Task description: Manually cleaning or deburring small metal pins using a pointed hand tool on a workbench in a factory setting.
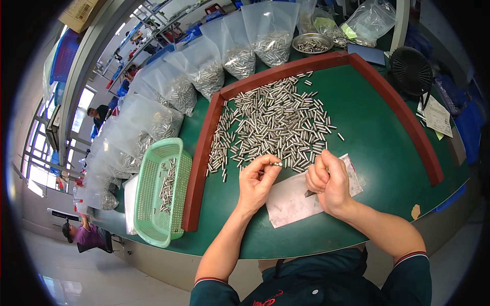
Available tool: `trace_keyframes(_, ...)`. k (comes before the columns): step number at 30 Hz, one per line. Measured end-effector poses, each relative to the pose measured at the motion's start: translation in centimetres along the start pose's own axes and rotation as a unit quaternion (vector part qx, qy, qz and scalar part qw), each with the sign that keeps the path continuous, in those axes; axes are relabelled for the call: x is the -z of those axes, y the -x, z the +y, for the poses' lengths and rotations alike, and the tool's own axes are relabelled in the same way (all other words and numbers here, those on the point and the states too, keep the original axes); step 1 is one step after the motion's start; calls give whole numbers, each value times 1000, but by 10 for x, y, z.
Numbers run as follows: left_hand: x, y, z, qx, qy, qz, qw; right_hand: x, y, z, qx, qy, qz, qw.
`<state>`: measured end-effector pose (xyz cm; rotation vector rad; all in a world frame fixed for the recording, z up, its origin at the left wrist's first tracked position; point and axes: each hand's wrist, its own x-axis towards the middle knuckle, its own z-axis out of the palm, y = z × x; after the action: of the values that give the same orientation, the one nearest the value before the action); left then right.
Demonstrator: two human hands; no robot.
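Observation:
My left hand (253, 186) pinches a few small metal pins (276, 164) between thumb and fingertips, their shiny ends showing. To its right, my right hand (331, 183) is closed in a fist. A dark, flat-edged piece (309, 193) pokes out under that fist; the rest of it is hidden by the fingers. Both hands are above a whitish, smudged cloth (286, 205) on the green table (377, 127). Just beyond them spreads a large heap of short silvery metal pins (278, 120), scattered in all directions.
A reddish-brown frame (199, 168) borders the heap on three sides. Left of it stands a light green basket (144, 214) with some pins inside. Clear bags of pins (206, 76) line the far edge, near a metal bowl (312, 36). A black fan (410, 70) is at far right.

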<state>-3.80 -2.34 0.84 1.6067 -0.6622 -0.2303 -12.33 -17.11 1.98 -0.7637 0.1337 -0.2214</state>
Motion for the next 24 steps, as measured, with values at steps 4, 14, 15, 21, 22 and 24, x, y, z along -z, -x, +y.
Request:
trace_keyframes(4,0,-1,0,3,2,0,1000,-1,-1,0,3,3,-3,1000)
trace_keyframes(14,-3,-1,9,124,295,-3,947,-1,0,-1,-2,8,-4,1000)
trace_keyframes(15,-2,-2,7,150,327,-29,933,0,-1,-1,-3,5,0,1000)
trace_keyframes(21,1,0,7,236,399,-35,886,0,-1,0,0,-1,2,1000)
trace_keyframes(22,1,0,10,250,415,-32,874,-1,-1,0,-3,5,1,1000)
trace_keyframes(24,4,0,10,264,419,-34,868,-2,-2,1,0,-8,4,1000)
